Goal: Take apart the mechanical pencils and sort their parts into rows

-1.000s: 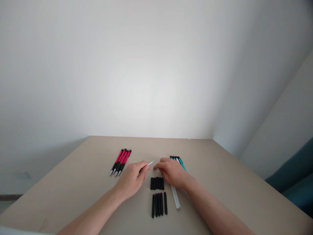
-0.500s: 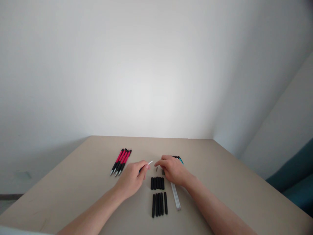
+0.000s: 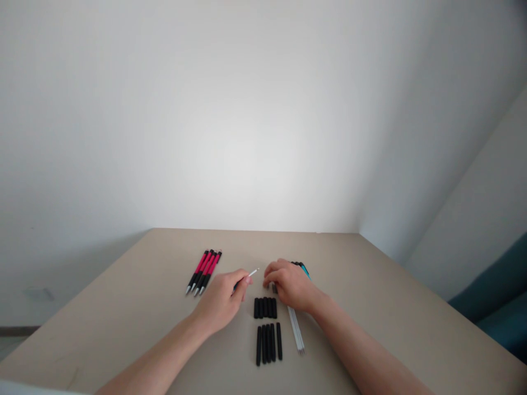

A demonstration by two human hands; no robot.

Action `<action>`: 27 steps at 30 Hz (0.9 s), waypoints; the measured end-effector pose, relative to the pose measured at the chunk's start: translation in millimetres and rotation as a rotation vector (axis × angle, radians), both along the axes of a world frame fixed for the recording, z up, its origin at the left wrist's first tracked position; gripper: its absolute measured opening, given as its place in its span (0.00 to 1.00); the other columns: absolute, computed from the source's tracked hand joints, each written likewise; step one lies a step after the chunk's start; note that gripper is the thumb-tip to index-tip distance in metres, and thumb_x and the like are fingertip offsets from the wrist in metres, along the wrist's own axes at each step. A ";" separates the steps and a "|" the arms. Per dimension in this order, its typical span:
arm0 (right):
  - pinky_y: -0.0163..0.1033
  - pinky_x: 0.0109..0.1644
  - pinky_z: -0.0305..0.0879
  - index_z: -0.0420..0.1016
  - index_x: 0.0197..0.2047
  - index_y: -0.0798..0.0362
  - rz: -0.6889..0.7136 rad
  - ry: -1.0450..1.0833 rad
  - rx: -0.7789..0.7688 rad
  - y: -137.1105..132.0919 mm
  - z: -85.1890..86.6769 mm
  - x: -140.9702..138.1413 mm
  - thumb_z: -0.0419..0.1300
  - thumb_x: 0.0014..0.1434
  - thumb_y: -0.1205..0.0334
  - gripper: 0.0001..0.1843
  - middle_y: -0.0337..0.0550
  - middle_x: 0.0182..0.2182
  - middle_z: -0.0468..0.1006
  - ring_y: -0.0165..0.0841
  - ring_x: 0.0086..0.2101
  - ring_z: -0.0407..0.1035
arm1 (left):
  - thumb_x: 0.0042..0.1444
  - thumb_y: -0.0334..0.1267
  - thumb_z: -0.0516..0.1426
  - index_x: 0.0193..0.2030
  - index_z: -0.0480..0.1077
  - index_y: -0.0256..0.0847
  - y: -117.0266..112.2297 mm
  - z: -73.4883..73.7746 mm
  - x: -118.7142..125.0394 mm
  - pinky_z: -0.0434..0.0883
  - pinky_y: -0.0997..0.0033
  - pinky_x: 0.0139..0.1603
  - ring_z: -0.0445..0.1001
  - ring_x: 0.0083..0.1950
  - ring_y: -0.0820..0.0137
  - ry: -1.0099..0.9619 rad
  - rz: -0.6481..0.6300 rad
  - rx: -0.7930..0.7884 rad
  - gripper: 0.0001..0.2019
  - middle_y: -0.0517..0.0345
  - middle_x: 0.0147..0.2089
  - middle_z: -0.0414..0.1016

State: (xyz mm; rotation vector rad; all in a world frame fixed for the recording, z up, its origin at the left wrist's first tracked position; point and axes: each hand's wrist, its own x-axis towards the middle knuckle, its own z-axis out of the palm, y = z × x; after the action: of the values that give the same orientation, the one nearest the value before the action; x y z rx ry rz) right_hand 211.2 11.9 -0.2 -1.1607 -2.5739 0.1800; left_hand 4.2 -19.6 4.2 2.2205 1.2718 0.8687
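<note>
Nearest on the surface (image 3: 123, 312), I see long black tubes (image 3: 269, 344), white refills (image 3: 296, 331) right of them, then short black tubes (image 3: 265, 308). My left hand (image 3: 224, 296) pinches a slim white rod (image 3: 254, 272), pointing toward my right hand (image 3: 290, 285), whose fingers curl; I can't tell their grip. Pink pens (image 3: 204, 272) lie farther left.

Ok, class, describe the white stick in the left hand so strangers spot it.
Start at the beige table, then the left hand. From it pokes the slim white stick. The other white sticks lie on the table; this one is held.
</note>
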 end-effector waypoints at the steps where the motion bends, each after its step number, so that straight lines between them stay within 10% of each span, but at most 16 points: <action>1: 0.35 0.43 0.57 0.79 0.34 0.50 0.000 -0.002 -0.006 0.2 -0.2 -0.1 0.49 0.44 0.80 0.22 0.39 0.37 0.77 0.33 0.40 0.65 | 0.64 0.43 0.43 0.33 0.70 0.40 0.4 -0.1 0.0 0.60 0.75 0.31 0.67 0.26 0.72 0.000 0.002 0.001 0.18 0.61 0.23 0.70; 27: 0.34 0.44 0.59 0.79 0.30 0.50 -0.045 0.007 -0.045 -2.3 4.3 1.2 0.50 0.42 0.78 0.21 0.40 0.33 0.79 0.32 0.38 0.67 | 0.63 0.44 0.43 0.32 0.69 0.39 1.4 -0.8 -0.1 0.60 0.75 0.30 0.67 0.25 0.72 -0.006 0.007 -0.016 0.18 0.61 0.23 0.70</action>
State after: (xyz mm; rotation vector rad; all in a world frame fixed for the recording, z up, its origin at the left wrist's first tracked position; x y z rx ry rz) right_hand 212.4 9.6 4.0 -1.2309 -2.5471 0.2332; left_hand 4.1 -18.2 3.4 2.2012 1.2805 0.8642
